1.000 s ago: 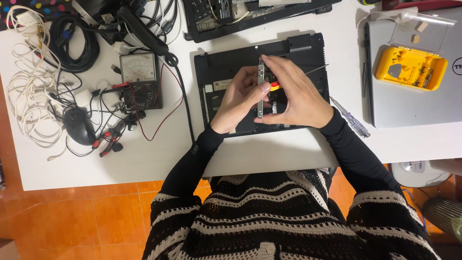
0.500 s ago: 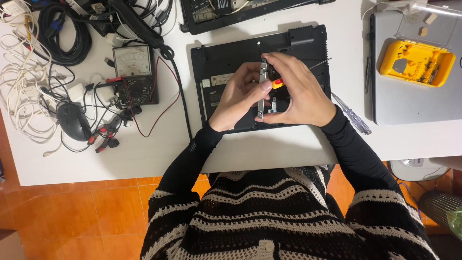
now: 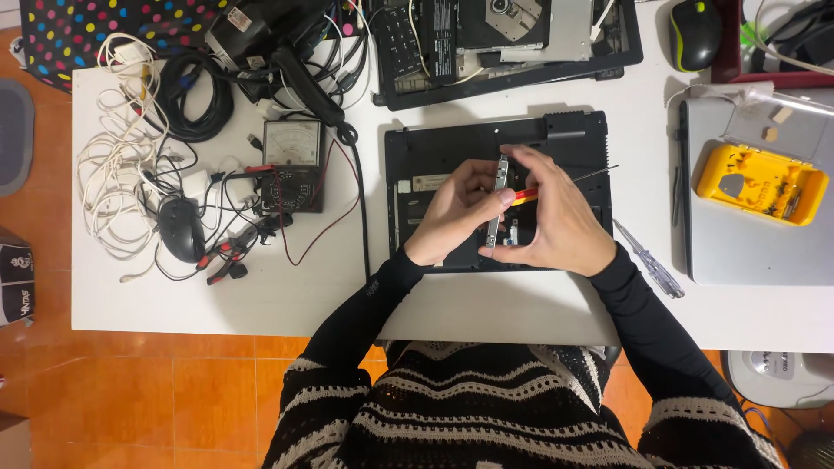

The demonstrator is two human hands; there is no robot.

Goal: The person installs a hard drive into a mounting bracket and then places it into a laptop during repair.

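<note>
A black laptop base [image 3: 434, 143] lies upside down on the white table [image 3: 287, 304] in front of me. Over its middle, my left hand [image 3: 447, 213] and my right hand [image 3: 556, 217] together hold a narrow grey metal bracket [image 3: 497, 204], upright between the fingers. My right hand also grips a screwdriver with a red and yellow handle [image 3: 523, 195]; its thin shaft sticks out to the right. A small metal part [image 3: 513, 233] lies on the laptop base just under my hands.
A second opened laptop chassis [image 3: 504, 43] lies behind. Left: an analogue multimeter [image 3: 291, 165] with red leads, black mouse [image 3: 182, 230], tangled white and black cables. Right: a loose screwdriver [image 3: 647, 260], a yellow parts tray [image 3: 760, 184] on a silver laptop, another mouse [image 3: 695, 33].
My hands stay on the bracket over the laptop base with only slight finger shifts. The view has moved, so the table sits lower in frame and more of its far side shows.
</note>
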